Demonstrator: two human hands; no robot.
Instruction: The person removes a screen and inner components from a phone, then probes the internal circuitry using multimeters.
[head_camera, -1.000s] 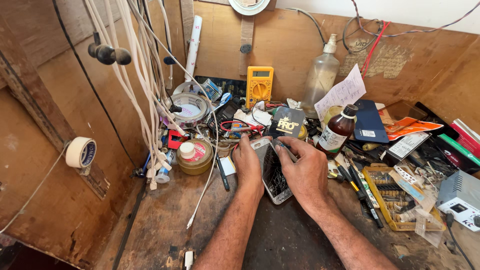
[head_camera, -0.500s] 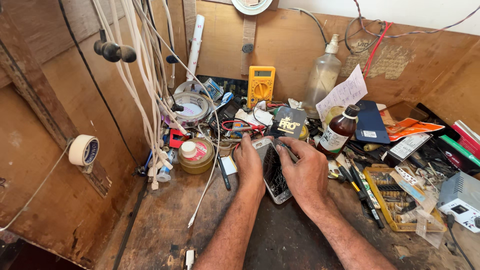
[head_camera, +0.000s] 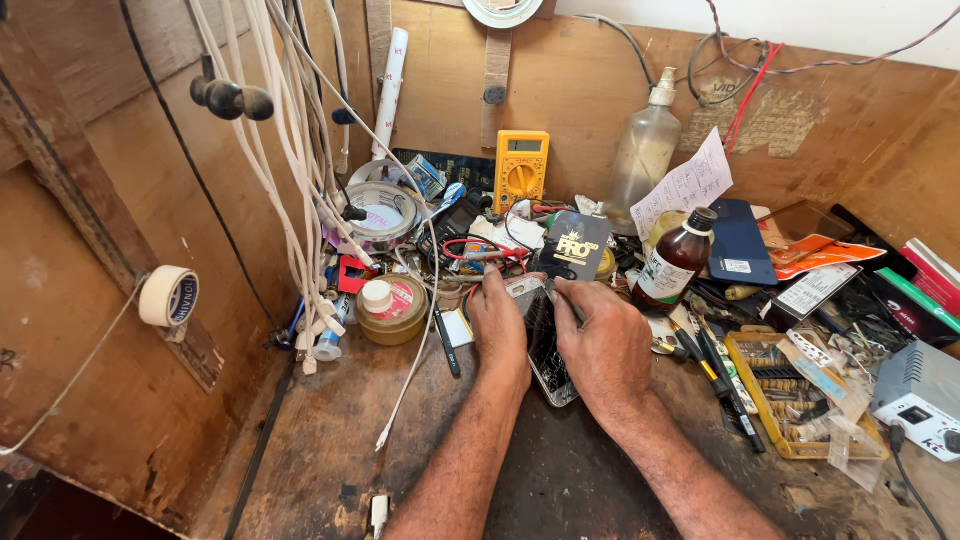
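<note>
Both hands clamp a cracked phone (head_camera: 545, 345) lying flat on the table (head_camera: 330, 430): the left hand (head_camera: 497, 325) pins its left edge, the right hand (head_camera: 605, 345) covers its right side, fingertips at the top corner. It looks like prying the screen; steady, gentle leverage seems needed. A brown bottle (head_camera: 675, 262) stands near.

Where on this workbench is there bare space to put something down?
Bare wood lies left of the left hand, below the round tin, and in front near the forearms. Behind the cracked phone and right, around the yellow parts tray, it is crowded.
</note>
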